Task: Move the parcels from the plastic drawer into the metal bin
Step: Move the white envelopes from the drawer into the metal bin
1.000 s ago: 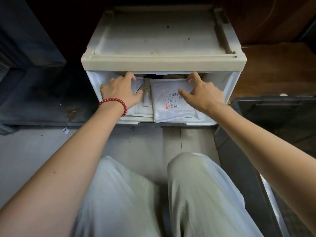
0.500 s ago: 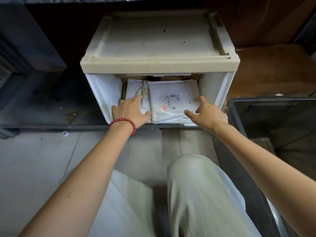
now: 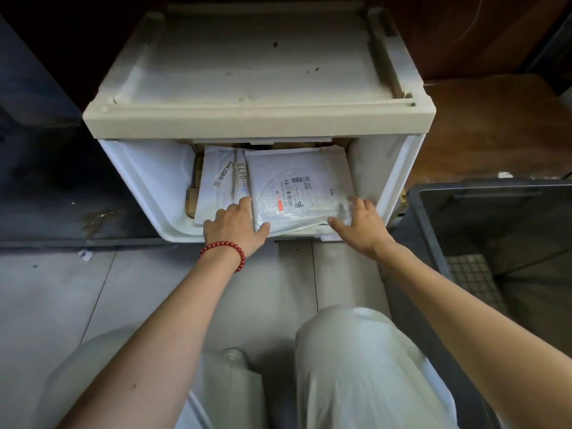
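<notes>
Grey floor tiles (image 3: 55,298) ran under the white plastic drawer (image 3: 148,181), which stood pulled out from its cream housing, its back part hidden beneath the housing's lip. Two white parcels lay inside. The top parcel (image 3: 297,193) showed a barcode label too small for me to read. The left parcel (image 3: 218,181), partly covered by it, was marked 0473. Something brown like cardboard (image 3: 192,198) peeked out at the left, mostly hidden.

My left hand (image 3: 235,226), a red bead bracelet (image 3: 226,247) on its wrist, lay flat with fingers spread on the left parcel and the thumb on the top parcel's near corner. My right hand (image 3: 360,227) touched the top parcel's near right corner. I could not tell whether its thumb was tucked under the edge. At the right, the metal bin (image 3: 414,209) was cut off by the frame.
</notes>
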`<state>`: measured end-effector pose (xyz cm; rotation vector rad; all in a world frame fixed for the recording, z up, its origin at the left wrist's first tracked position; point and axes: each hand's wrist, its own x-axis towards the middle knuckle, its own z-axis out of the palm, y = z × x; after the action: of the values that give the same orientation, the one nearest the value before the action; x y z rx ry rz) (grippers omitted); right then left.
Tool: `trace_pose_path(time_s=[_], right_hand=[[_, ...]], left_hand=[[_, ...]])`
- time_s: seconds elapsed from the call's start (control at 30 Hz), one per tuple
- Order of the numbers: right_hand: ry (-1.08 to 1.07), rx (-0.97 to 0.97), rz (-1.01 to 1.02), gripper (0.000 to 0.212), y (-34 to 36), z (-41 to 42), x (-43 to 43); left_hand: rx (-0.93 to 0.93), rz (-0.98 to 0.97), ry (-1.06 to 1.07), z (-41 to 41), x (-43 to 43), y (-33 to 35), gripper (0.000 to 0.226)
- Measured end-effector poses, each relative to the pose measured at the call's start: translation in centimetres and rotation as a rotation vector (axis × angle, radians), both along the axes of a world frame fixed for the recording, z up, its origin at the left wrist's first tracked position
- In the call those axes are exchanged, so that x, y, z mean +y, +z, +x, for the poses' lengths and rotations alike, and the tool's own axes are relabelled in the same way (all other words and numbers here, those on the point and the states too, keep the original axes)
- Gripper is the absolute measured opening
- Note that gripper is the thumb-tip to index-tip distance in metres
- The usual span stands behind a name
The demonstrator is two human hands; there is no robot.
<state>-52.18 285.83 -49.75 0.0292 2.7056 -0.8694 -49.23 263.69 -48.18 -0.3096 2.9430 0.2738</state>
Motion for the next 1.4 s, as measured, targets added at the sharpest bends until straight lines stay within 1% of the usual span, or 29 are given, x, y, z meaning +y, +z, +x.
trace_pose_path(time_s=[0.2,0.27,0.4,0.5,0.57,0.63,0.7,0.73,0.8,0.87,0.97,1.03,1.1,1.17,1.23,1.33,1.37,1.4], right_hand=[[-0.057,0.008,-0.035,0.066,-1.5,-3.5,-1.3],[-0.063,0.011,-0.038,0.067,-2.0,-3.8,-1.6],[-0.093,0.018,-0.03,0.075,-3.4,-4.1,-2.3],[-0.162,0.045,-0.064,0.082,-3.4,-4.4,-2.6],[-0.188,0.029,-0.057,0.088,-3.3,-4.7,-2.6],[-0.195,-0.001,-0.043,0.088,-3.2,-5.0,-2.7],[-0.195,-0.032,-0.07,0.08,-3.0,-5.3,-2.7],[-0.201,-0.05,-0.101,0.079,-2.9,-5.4,-2.7],[-0.217,-0.095,-0.172,0.084,-2.9,-5.3,-2.8],[-0.222,-0.14,-0.255,0.088,-2.9,-5.0,-2.9],[-0.235,-0.182,-0.351,0.091,-2.7,-4.8,-3.3],[-0.248,-0.132,-0.358,0.095,-2.7,-4.4,-3.6],[-0.27,-0.067,-0.368,0.097,-2.7,-3.6,-3.8],[-0.281,-0.055,-0.376,0.094,-2.6,-2.5,-3.9],[-0.283,-0.069,-0.4,0.089,-2.5,-1.1,-3.9],[-0.278,-0.059,-0.466,0.093,-2.6,1.0,-3.1],[-0.272,-0.054,-0.49,0.087,-2.2,1.9,-2.9],[-0.267,-0.041,-0.507,0.077,-1.3,3.0,-2.8]], left_hand=[[0.015,0.064,0.02,-2.3,0.6,-1.5,0.06],[0.052,0.104,0.039,-2.8,0.7,-1.9,0.059],[0.117,0.233,0.107,-3.7,0.8,-2.7,0.053],[0.129,0.31,0.135,-4.0,0.5,-3.1,0.05],[0.135,0.343,0.152,-4.1,0.2,-3.2,0.051],[0.135,0.344,0.165,-4.1,-0.3,-3.2,0.053],[0.128,0.324,0.17,-3.9,-0.9,-3.2,0.055],[0.127,0.314,0.167,-3.8,-1.2,-3.1,0.055],[0.125,0.319,0.171,-3.5,-1.5,-3.1,0.056],[0.115,0.381,0.193,-3.1,-1.5,-3.0,0.064],[0.086,0.509,0.264,-2.3,-1.1,-2.7,0.088],[0.08,0.557,0.332,-1.9,-1.2,-2.4,0.107],[0.069,0.542,0.36,-1.7,-1.4,-1.9,0.116],[0.043,0.499,0.339,-1.3,-1.6,-1.3,0.114],[0.034,0.496,0.317,-0.5,-1.9,-0.7,0.111],[0.041,0.539,0.312,1.2,-2.4,0.1,0.108],[0.056,0.554,0.307,1.9,-2.5,0.5,0.106],[0.082,0.573,0.295,2.7,-2.6,0.9,0.104]])
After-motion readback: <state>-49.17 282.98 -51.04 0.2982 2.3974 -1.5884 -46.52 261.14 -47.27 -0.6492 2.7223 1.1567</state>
